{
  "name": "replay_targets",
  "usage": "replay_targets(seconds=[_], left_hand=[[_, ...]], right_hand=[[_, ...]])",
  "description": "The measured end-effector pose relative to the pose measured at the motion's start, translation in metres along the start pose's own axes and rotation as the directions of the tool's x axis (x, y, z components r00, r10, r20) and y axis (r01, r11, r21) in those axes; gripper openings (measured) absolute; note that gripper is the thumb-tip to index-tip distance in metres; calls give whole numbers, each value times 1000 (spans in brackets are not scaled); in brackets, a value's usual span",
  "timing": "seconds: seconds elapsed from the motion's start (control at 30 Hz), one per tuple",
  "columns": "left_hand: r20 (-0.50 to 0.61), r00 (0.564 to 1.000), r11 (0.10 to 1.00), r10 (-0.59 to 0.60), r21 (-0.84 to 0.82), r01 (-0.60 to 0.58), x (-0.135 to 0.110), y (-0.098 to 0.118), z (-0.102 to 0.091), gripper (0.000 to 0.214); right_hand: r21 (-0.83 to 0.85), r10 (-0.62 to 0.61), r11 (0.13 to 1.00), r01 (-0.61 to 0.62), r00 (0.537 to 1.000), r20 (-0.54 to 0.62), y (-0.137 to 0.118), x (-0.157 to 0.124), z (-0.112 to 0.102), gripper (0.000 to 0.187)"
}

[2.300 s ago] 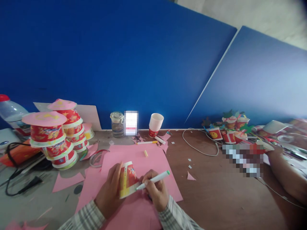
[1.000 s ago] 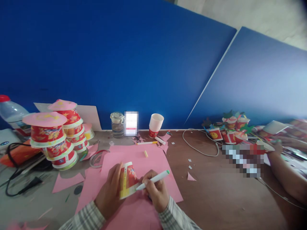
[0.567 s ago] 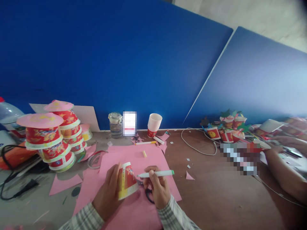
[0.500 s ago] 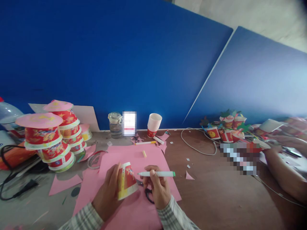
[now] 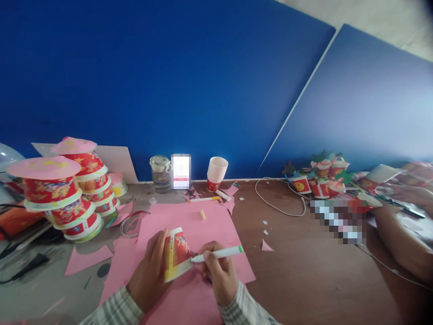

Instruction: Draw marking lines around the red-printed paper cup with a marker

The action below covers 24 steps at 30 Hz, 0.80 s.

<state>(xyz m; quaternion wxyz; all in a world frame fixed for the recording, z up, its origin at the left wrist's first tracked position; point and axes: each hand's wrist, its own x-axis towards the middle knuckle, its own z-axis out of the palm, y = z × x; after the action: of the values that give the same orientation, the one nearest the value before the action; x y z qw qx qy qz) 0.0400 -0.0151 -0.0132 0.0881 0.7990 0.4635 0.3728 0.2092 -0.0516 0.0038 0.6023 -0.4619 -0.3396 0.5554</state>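
Note:
My left hand (image 5: 149, 271) is wrapped round an upside-down red and yellow paper cup (image 5: 176, 253), pressing its rim onto a pink paper sheet (image 5: 203, 225). My right hand (image 5: 218, 273) pinches a white marker with a green end (image 5: 218, 254). The marker's tip touches the cup's rim at its right side. Both hands are over the near middle of the sheet.
Stacks of red cups topped with pink paper discs (image 5: 56, 189) stand at left, with a tape roll (image 5: 130, 223) and black cable (image 5: 20, 266). A glass jar (image 5: 160, 174), stacked white cups (image 5: 216, 171) and pens lie at the back. Another person's arm (image 5: 401, 241) and decorated cups (image 5: 321, 180) are at right.
The marker was lifted level and away from the cup about half a second ago; now its tip is back down at the cup's rim. The camera has shifted slightly.

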Motion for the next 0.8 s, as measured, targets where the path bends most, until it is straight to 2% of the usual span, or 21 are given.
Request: replay_targets(seconds=[0.3, 0.6, 0.8], left_hand=[[-14, 1000, 1000, 2, 6, -2, 0, 0, 1, 82], [26, 998, 999, -49, -5, 49, -1, -1, 0, 94], [14, 1000, 1000, -28, 3, 28, 0, 0, 0, 89]], right_hand=[[-46, -49, 998, 48, 999, -22, 2, 0, -1, 23], [-74, -70, 995, 69, 997, -12, 2, 0, -1, 23], [-95, -97, 991, 95, 995, -12, 6, 1, -2, 21]])
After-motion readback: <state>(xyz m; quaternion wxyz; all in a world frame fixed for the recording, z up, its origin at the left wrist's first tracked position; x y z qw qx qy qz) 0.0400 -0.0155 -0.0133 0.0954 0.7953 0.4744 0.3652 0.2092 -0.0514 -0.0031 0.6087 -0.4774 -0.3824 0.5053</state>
